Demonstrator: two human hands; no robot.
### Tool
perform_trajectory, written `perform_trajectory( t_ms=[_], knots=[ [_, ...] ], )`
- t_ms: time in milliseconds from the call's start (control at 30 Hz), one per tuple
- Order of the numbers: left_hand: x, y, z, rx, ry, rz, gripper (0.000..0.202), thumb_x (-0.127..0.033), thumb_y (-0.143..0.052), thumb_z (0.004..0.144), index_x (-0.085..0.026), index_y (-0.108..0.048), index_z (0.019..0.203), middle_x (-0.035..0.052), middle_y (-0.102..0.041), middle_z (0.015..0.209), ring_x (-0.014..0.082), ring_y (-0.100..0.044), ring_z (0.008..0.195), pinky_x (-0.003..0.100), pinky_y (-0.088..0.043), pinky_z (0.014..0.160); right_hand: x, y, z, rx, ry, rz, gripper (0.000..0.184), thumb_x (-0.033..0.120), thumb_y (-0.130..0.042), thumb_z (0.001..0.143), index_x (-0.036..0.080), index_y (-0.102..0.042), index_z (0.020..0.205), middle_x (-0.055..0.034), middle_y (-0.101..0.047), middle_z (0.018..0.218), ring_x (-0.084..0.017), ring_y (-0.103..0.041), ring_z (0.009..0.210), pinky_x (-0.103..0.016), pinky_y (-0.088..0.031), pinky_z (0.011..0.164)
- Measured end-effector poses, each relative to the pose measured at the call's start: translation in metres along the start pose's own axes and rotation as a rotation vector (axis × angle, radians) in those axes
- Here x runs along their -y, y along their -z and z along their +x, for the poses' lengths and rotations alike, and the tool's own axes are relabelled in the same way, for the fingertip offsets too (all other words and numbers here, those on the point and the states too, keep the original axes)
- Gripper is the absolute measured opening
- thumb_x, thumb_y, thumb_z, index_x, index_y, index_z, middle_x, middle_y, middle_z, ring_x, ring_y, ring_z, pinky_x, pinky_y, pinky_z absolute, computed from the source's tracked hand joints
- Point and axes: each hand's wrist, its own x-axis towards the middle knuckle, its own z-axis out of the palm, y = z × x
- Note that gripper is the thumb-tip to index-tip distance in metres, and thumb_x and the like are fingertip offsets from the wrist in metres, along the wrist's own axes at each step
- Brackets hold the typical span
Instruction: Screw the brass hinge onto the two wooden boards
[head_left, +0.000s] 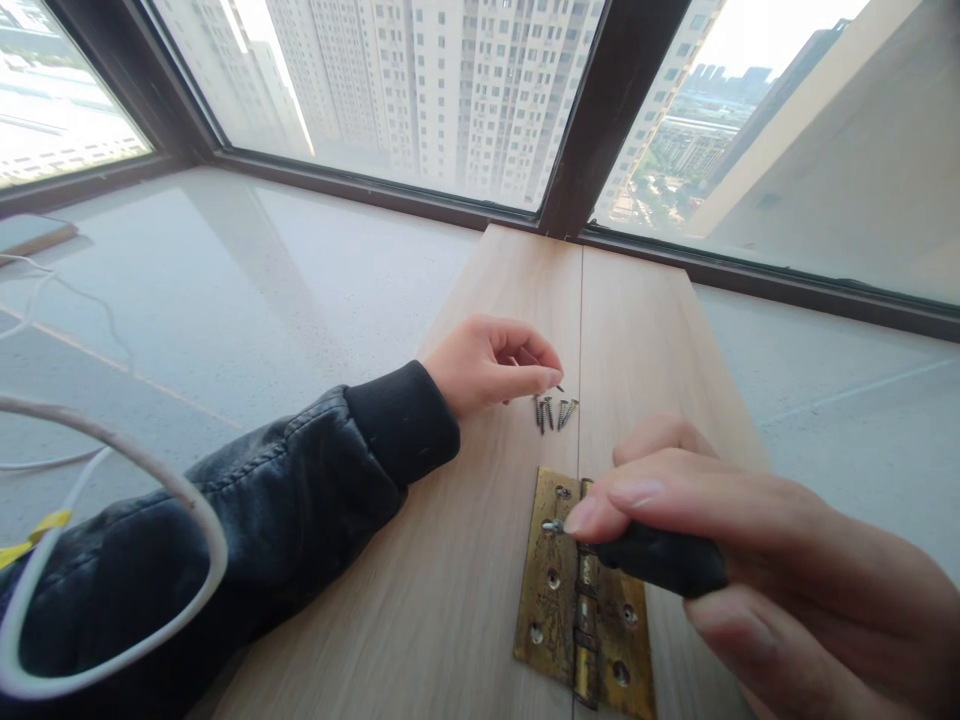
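A worn brass hinge [546, 605] lies unfolded across the seam between two pale wooden boards [450, 560]. My right hand [780, 560] grips a screwdriver [660, 558] by its black handle, over the hinge's right leaf. Its short metal tip shows past my fingertip, above a hole in the left leaf. Beyond the hinge, my left hand [502, 365] pinches a small dark screw [560, 388] between thumb and finger; most of that screw is hidden. Just below these fingers, several loose screws [551, 413] lie on the left board, close to the seam.
White cables [202, 520] loop across the left foreground, in front of my dark sleeve, with a yellow tag [34, 540] on one. The boards rest on a pale speckled sill [300, 270] and reach the brown window frame [577, 190]. A flat object [34, 238] lies at far left.
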Motion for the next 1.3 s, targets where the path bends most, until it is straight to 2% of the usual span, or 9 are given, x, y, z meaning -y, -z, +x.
perform_trajectory(
  t_ms=[167,300,467,600,667,800,967,1100,1300],
  knots=[
    [0.0,-0.001,0.0,-0.003,-0.001,0.0,0.012,-0.02,-0.069,0.072,-0.01,-0.066,0.078,-0.001,-0.061,0.063,0.0052,-0.049,0.052,0.017,-0.039,0.047,0.001,-0.003,0.004,-0.113,-0.062,0.022,0.022,0.046,-0.07,0.084,0.029,-0.067,0.098,-0.0013,-0.069,0.082,-0.018,-0.065,0.079,-0.032,-0.058,0.074],
    [0.0,-0.001,0.0,-0.003,0.005,-0.003,0.012,-0.019,-0.069,0.072,-0.01,-0.066,0.078,-0.0008,-0.061,0.063,0.0049,-0.049,0.052,0.016,-0.039,0.046,0.003,-0.008,0.005,-0.196,-0.064,-0.02,0.03,0.051,-0.074,0.076,0.026,-0.061,0.085,0.001,-0.066,0.074,-0.016,-0.064,0.073,-0.027,-0.056,0.071],
    [0.0,0.0,0.0,-0.005,0.003,-0.013,0.012,-0.019,-0.07,0.072,-0.009,-0.066,0.078,-0.0008,-0.061,0.064,0.0049,-0.05,0.053,0.016,-0.04,0.046,0.0,-0.004,0.004,-0.056,0.021,-0.027,0.025,0.049,-0.064,0.088,0.029,-0.064,0.102,0.0015,-0.067,0.083,-0.015,-0.064,0.078,-0.031,-0.052,0.081],
    [0.0,0.0,0.0,-0.003,-0.003,-0.007,0.012,-0.019,-0.069,0.072,-0.009,-0.066,0.078,-0.0012,-0.061,0.063,0.0046,-0.049,0.052,0.016,-0.039,0.045,-0.001,0.002,0.002,-0.03,-0.009,-0.085,0.03,0.052,-0.054,0.093,0.03,-0.068,0.107,-0.0007,-0.068,0.088,-0.02,-0.064,0.087,-0.037,-0.048,0.092],
    [0.0,0.0,0.0,0.0,-0.007,-0.005,0.011,-0.019,-0.069,0.072,-0.009,-0.066,0.078,-0.0012,-0.06,0.062,0.0045,-0.049,0.051,0.016,-0.039,0.045,0.0,0.003,0.0,-0.034,-0.009,-0.095,0.032,0.054,-0.053,0.093,0.03,-0.069,0.106,-0.0012,-0.068,0.087,-0.021,-0.064,0.087,-0.038,-0.048,0.091],
    [-0.001,-0.001,0.0,0.003,-0.001,-0.003,0.01,-0.017,-0.068,0.073,-0.009,-0.066,0.078,-0.0015,-0.06,0.062,0.0042,-0.048,0.051,0.016,-0.039,0.045,0.0,0.001,0.001,-0.081,-0.037,-0.059,0.026,0.05,-0.064,0.087,0.028,-0.068,0.101,-0.0021,-0.067,0.083,-0.019,-0.063,0.082,-0.034,-0.053,0.082],
    [-0.001,0.0,0.0,0.004,0.0,0.006,0.009,-0.017,-0.068,0.074,-0.009,-0.066,0.078,-0.0015,-0.06,0.062,0.0043,-0.049,0.051,0.016,-0.039,0.045,-0.004,-0.001,0.007,-0.043,0.037,0.089,0.017,0.027,-0.068,0.089,0.022,-0.063,0.104,-0.0032,-0.066,0.086,-0.016,-0.062,0.08,-0.026,-0.055,0.075],
    [0.0,0.0,0.0,0.005,-0.003,0.004,0.011,-0.018,-0.069,0.074,-0.009,-0.066,0.078,-0.0011,-0.06,0.062,0.0046,-0.049,0.052,0.016,-0.039,0.045,-0.007,0.001,0.004,-0.034,0.026,0.001,0.022,0.039,-0.062,0.092,0.026,-0.064,0.11,-0.0018,-0.067,0.091,-0.017,-0.063,0.089,-0.031,-0.053,0.087],
    [0.0,0.0,0.0,0.009,-0.008,0.001,0.011,-0.018,-0.069,0.073,-0.009,-0.066,0.078,-0.0009,-0.061,0.063,0.0049,-0.049,0.052,0.017,-0.04,0.046,-0.003,0.003,0.0,0.039,-0.025,-0.067,0.022,0.037,-0.056,0.096,0.029,-0.065,0.114,-0.0023,-0.069,0.098,-0.018,-0.062,0.099,-0.025,-0.056,0.084]
  ],
)
